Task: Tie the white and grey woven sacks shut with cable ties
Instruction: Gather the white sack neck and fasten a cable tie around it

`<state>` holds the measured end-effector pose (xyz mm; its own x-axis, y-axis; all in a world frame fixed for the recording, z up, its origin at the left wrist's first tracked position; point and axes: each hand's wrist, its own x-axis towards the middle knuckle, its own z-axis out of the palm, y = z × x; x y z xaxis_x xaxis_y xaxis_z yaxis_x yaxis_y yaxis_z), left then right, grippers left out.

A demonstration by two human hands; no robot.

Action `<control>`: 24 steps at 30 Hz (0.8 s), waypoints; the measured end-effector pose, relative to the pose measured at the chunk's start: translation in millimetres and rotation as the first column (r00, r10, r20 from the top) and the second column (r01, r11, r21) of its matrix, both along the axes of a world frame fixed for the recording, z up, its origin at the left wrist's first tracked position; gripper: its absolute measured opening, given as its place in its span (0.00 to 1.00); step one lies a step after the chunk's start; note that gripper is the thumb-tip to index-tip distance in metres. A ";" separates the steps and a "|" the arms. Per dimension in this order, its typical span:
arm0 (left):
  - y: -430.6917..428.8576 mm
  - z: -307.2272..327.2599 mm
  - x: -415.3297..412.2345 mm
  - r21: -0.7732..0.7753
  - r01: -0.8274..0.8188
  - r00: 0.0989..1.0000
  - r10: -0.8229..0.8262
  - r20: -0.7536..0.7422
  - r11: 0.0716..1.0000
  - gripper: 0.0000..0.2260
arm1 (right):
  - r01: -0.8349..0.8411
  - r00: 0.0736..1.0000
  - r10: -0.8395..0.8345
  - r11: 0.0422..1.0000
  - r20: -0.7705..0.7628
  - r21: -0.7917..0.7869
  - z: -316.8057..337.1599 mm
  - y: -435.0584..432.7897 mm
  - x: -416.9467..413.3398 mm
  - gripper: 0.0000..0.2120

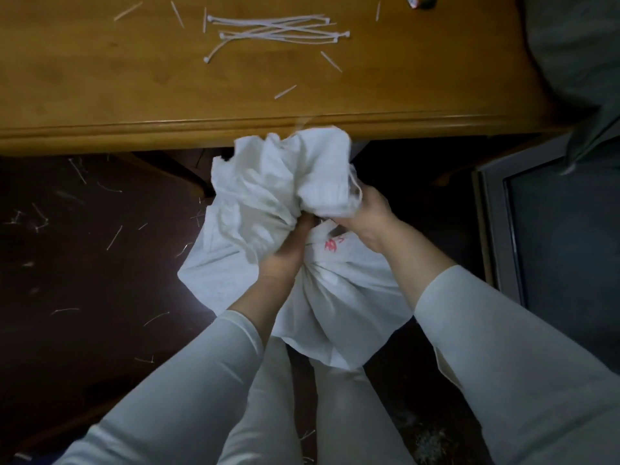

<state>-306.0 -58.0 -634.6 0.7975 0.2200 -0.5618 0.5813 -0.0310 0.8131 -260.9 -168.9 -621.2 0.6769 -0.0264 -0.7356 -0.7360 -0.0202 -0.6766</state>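
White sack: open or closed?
Bunched closed: left hand grips the white sack at its gathered neck, right hand holds the top. Tied: cannot tell.

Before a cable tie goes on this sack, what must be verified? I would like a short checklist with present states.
1. Mouth of the white sack gathered into a neck: ok.
2. Neck gripped by the left hand: ok.
3. Is the right hand free to fetch a tie: not ok, it holds the bunched top.
4. Spare cable ties lying on the table: ok.
5. Tie already around the neck: cannot tell.
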 end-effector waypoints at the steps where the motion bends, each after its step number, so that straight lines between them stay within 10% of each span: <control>1: 10.0 -5.0 -2.1 0.025 -0.083 0.995 0.081 0.064 0.996 0.19 | -0.065 0.996 0.069 0.996 0.061 -0.065 -4.1 0.9 -3.3 0.11; 7: 14.8 -13.9 12.8 0.119 -0.076 0.949 0.109 -0.294 0.990 0.29 | -0.213 0.917 0.279 0.947 0.285 -0.242 -19.0 14.3 -25.2 0.06; 14: 25.3 -17.0 27.6 0.259 0.233 0.943 -0.153 -0.296 0.937 0.23 | -0.181 0.929 0.259 0.940 0.264 -0.288 -20.4 17.4 -29.6 0.07; 17: 23.0 -10.0 37.6 0.179 0.288 0.908 -0.208 -0.365 0.941 0.21 | -0.155 0.910 0.292 0.897 0.293 -0.414 -19.2 22.3 -31.7 0.06; 21: 24.4 -3.2 47.5 0.006 0.266 0.836 -0.228 -0.500 0.964 0.13 | -0.236 0.770 0.595 0.602 0.232 -0.763 -11.4 31.3 -35.9 0.09; 24: 29.1 -4.4 49.8 -0.118 0.227 0.796 -0.254 -0.549 0.967 0.12 | -0.273 0.723 0.643 0.601 0.252 -0.751 -6.7 34.1 -39.1 0.10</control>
